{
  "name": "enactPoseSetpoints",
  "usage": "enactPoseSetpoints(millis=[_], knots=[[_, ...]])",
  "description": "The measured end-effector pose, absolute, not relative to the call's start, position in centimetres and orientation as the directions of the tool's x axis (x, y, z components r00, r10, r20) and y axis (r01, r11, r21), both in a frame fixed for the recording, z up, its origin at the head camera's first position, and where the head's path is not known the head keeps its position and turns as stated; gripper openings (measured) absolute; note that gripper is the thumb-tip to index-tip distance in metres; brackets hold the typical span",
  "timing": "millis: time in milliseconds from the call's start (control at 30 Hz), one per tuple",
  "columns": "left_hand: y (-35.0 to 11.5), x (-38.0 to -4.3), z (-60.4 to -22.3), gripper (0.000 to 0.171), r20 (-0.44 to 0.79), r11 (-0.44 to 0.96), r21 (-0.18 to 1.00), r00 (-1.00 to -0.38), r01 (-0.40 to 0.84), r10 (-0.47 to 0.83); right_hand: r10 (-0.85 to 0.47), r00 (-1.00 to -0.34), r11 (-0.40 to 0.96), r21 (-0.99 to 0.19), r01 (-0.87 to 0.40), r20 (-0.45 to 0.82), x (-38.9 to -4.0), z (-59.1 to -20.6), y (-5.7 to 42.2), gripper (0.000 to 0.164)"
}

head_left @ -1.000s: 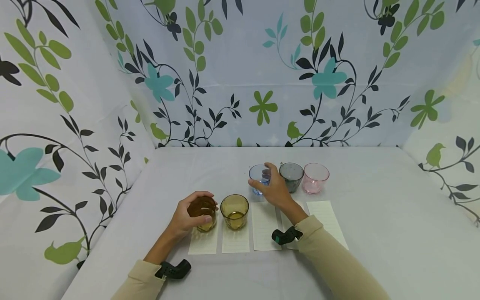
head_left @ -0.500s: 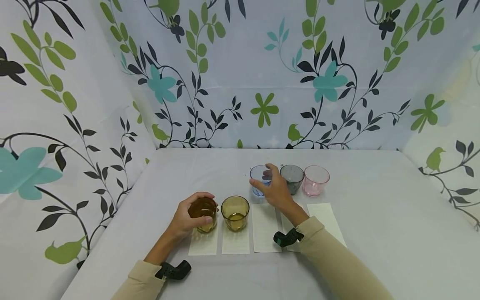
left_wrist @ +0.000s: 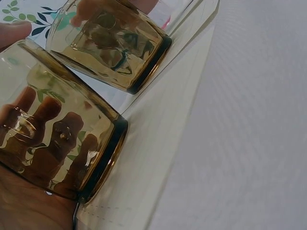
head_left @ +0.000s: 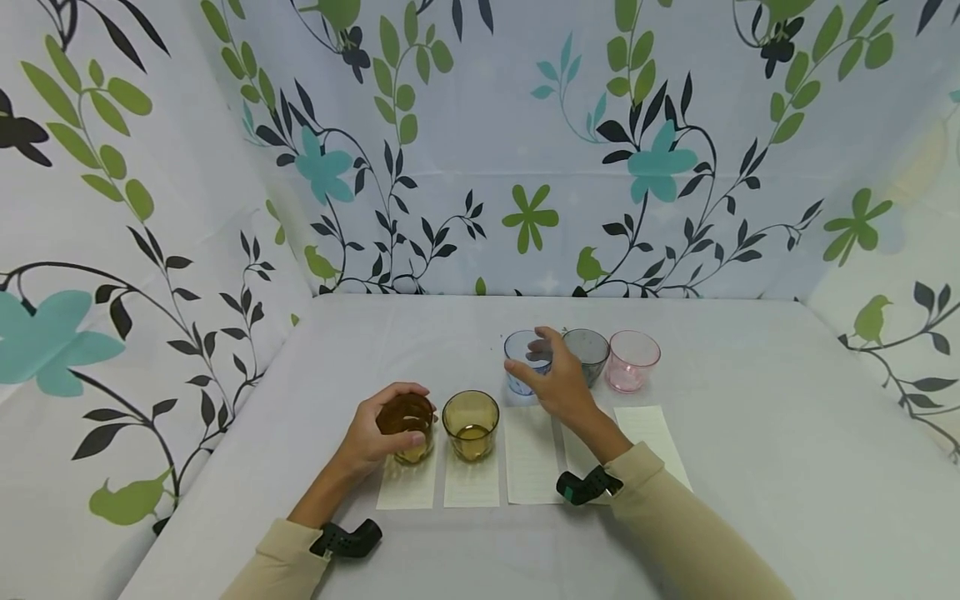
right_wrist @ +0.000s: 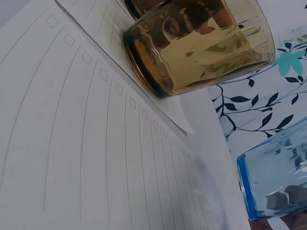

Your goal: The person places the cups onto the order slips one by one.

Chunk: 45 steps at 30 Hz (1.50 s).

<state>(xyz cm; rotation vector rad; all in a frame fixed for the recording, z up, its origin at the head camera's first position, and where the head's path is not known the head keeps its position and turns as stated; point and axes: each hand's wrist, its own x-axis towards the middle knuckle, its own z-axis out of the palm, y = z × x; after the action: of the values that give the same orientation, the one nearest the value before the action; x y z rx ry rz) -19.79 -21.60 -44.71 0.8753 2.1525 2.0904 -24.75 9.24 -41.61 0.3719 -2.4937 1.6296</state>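
My left hand [head_left: 369, 432] holds a brown-amber glass [head_left: 411, 455] with the thumb in front and the fingers round the far side; in the left wrist view those fingers show through the wall of the glass [left_wrist: 57, 124]. A lighter amber glass [head_left: 470, 427] stands just right of it. Farther back, my right hand [head_left: 564, 390] is curled round a clear blue glass [head_left: 519, 382], thumb at its near side. The right wrist view shows this blue glass [right_wrist: 273, 177] at the right edge, with fingertips behind its wall. Both amber glasses stand upright on paper strips.
A grey glass [head_left: 588, 354] and a pink glass [head_left: 632, 365] stand close to the right of the blue one. Several lined paper strips [head_left: 531, 467] lie in a row on the white table [head_left: 750, 433]. Leaf-patterned cloth [head_left: 450, 167] hangs behind and at the sides.
My right hand has shifted slightly to the right, and the blue glass with it, closer to the grey glass. The left hand and the amber glasses have stayed in place.
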Motion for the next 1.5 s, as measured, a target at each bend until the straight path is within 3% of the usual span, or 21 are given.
enactPoseSetpoints(millis=[1500], knots=[[-21.6,-19.7,-44.6,0.056,0.351,-0.014,0.926,-0.85,0.376,0.394,-0.222,-0.906,0.304,-0.857,-0.416,0.361,-19.7,-41.1,10.8,0.075]])
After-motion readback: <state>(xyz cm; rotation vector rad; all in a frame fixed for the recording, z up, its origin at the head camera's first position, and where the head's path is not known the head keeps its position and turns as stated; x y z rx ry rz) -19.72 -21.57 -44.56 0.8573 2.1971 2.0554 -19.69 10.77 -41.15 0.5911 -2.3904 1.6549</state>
